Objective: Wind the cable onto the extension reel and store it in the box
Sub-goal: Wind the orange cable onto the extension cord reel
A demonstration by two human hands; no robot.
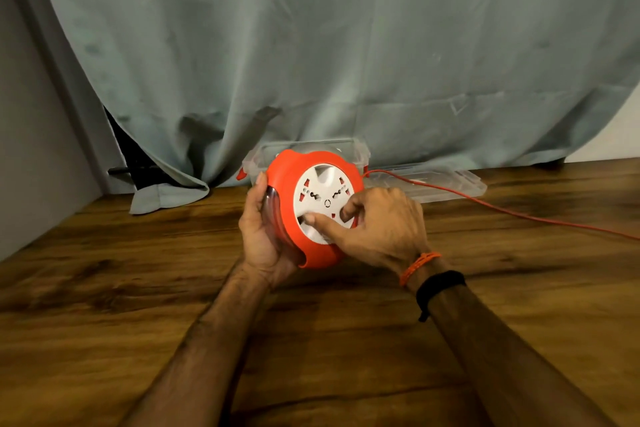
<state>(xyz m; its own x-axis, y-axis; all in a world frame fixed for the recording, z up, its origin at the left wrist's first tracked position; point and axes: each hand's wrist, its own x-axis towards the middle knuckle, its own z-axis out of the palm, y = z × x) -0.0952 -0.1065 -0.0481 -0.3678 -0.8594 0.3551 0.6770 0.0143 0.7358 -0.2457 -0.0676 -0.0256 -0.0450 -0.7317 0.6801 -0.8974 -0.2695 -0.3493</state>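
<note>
The round orange plastic extension reel with its white socket face is held up on edge just above the dark wood-grain table, its face turned toward the camera and tilted slightly right. The left hand grips the reel's left rim and back, fingers curled behind the housing and thumb along the edge, so it carries the weight and keeps the body from spinning. The right hand rests on the white disc with its index finger and thumb hooked into 2 of the recesses, a narrow pinch-like hold that looks set for turning the centre. The thin red cable leaves the reel's upper right side and trails across the table well out to the right edge of view, so a good length appears not yet wound. Directly behind the reel stands the clear plastic storage box with red latches, open, and its clear lid lies flat just beside it to the right, under the cable. A grey-green curtain hangs behind everything. The step in hand seems to be winding: to do it well, the left hand should hold the housing steady while the right turns the disc in even rotations, re-hooking the fingers without letting the disc slip back. Keeping the cable's exit slot facing the slack should let it feed straight, and watching for the cable catching on the lid's edge would avoid a snag.
</note>
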